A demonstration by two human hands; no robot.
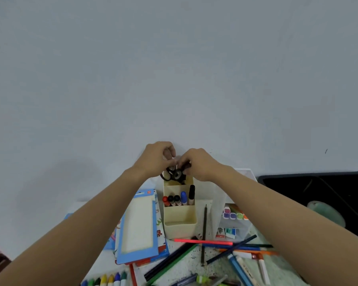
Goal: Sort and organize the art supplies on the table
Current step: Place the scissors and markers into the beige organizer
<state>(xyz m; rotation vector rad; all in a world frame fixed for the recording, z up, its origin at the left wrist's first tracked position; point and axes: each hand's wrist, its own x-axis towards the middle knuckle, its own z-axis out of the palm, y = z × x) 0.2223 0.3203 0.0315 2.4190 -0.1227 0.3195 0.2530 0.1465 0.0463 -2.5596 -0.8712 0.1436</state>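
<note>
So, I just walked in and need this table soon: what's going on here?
A person is tidying art supplies. The left hand and right hand both hold black scissors at the back compartment of a cream organizer. Markers stand in its middle compartment. Coloured pencils, crayons and blue card packs lie loose on the table, so plenty is left to sort.

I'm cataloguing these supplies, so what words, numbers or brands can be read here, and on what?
"12": on the red tag at the top corner of the blue pack.
Print on the packs beneath it: too blurred to read.
Labels on the small boxes in the clear drawer: too blurred to read.
</note>
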